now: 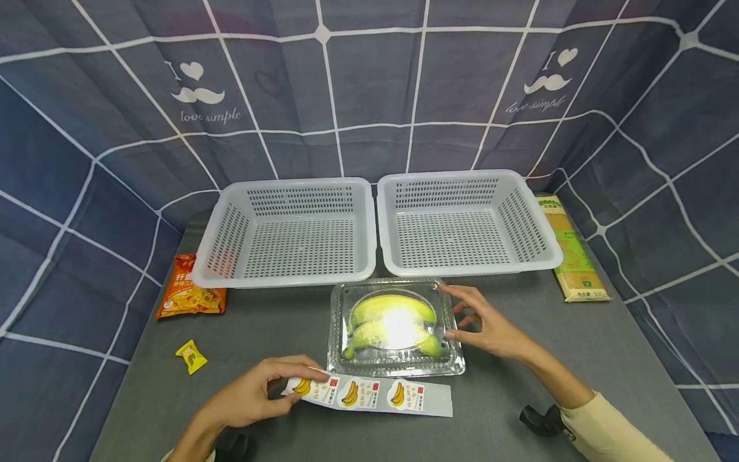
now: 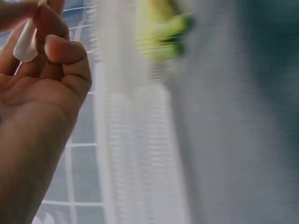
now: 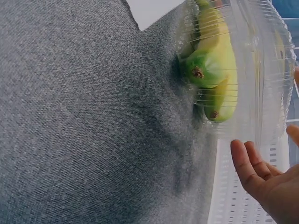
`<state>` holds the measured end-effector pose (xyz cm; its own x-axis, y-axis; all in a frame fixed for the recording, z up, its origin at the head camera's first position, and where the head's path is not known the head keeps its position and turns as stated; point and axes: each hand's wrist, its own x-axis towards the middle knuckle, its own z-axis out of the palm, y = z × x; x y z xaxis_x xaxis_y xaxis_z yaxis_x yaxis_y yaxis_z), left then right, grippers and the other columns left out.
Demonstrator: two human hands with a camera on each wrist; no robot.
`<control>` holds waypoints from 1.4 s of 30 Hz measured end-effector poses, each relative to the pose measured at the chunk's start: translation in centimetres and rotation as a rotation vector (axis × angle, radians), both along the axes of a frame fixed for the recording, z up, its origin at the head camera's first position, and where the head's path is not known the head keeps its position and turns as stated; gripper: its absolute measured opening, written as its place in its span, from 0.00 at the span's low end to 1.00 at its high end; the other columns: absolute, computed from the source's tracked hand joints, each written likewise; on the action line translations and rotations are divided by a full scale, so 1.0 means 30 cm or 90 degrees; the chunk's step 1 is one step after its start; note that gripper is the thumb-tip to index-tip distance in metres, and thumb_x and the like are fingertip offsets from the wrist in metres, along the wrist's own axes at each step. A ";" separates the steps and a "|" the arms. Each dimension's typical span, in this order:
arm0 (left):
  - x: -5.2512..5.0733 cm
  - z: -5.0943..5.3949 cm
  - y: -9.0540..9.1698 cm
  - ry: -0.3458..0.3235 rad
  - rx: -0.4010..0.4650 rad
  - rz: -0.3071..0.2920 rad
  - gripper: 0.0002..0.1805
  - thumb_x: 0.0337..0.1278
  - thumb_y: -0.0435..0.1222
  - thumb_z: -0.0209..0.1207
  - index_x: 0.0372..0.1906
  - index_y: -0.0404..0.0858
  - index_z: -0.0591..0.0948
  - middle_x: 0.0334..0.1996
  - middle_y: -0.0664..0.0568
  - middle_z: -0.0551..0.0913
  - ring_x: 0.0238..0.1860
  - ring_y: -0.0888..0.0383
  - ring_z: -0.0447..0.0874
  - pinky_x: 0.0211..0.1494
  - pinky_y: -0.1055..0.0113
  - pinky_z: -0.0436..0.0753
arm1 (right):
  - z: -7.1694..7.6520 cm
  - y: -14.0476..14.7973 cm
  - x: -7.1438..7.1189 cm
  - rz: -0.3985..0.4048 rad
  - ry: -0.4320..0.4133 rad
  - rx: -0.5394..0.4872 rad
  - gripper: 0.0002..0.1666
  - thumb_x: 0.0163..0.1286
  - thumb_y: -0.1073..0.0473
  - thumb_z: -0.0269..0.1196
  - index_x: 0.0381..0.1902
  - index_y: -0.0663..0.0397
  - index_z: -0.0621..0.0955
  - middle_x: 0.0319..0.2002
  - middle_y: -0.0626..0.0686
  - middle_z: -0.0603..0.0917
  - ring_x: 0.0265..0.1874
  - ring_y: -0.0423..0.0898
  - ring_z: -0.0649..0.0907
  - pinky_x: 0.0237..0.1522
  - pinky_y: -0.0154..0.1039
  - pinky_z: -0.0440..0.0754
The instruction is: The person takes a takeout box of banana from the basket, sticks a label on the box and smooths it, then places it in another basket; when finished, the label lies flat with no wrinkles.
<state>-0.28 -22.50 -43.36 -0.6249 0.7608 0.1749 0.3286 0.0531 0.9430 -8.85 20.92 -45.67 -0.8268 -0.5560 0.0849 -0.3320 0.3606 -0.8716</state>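
A strip of banana stickers (image 1: 369, 396) on pale backing stretches rightward from my left hand (image 1: 262, 391), whose thumb and fingers pinch its left end. Part of the pale strip (image 2: 27, 44) shows between the fingers in the left wrist view. Just behind the strip sits a clear plastic clamshell box (image 1: 337, 321), lid down, with green-yellow bananas (image 3: 219, 51) inside. My right hand (image 1: 485, 327) is at the box's right side, index finger and thumb extended to its edge. In the right wrist view, fingertips (image 3: 237, 148) are beside the box; firm contact is hard to tell.
Two white perforated baskets (image 1: 283, 280) (image 1: 473, 264) stand side by side behind the box. An orange snack bag (image 1: 193, 295) and a small yellow packet (image 1: 191, 357) lie at left. A green-yellow package (image 1: 577, 263) lies at right. Checked grey-blue cloth (image 1: 369, 77) surrounds the table.
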 end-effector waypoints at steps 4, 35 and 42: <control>-0.056 0.083 0.025 0.056 -0.008 -0.022 0.32 0.50 0.14 0.54 0.63 0.37 0.76 0.56 0.46 0.79 0.51 0.57 0.77 0.44 0.65 0.79 | -0.001 0.006 0.004 0.013 0.032 -0.001 0.44 0.60 0.65 0.70 0.72 0.58 0.64 0.68 0.65 0.60 0.52 0.54 0.71 0.46 0.42 0.82; -0.351 0.202 0.101 0.053 -0.079 0.004 0.28 0.56 0.19 0.54 0.62 0.38 0.78 0.61 0.48 0.73 0.55 0.56 0.70 0.48 0.65 0.76 | 0.132 -0.179 -0.001 0.301 -0.074 -0.164 0.36 0.63 0.74 0.63 0.69 0.60 0.69 0.66 0.61 0.69 0.62 0.52 0.75 0.61 0.51 0.76; -0.396 0.208 0.095 0.073 -0.080 0.017 0.24 0.58 0.22 0.56 0.61 0.37 0.79 0.61 0.46 0.74 0.59 0.55 0.70 0.53 0.63 0.76 | 0.111 -0.210 0.002 0.355 -0.116 -0.166 0.29 0.67 0.72 0.61 0.66 0.62 0.71 0.57 0.62 0.76 0.46 0.46 0.79 0.48 0.44 0.83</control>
<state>-12.16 -19.64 -37.10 -0.6269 0.7644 0.1504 0.4302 0.1788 0.8848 -8.78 14.63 -42.34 -0.4337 -0.8866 0.1607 -0.2469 -0.0546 -0.9675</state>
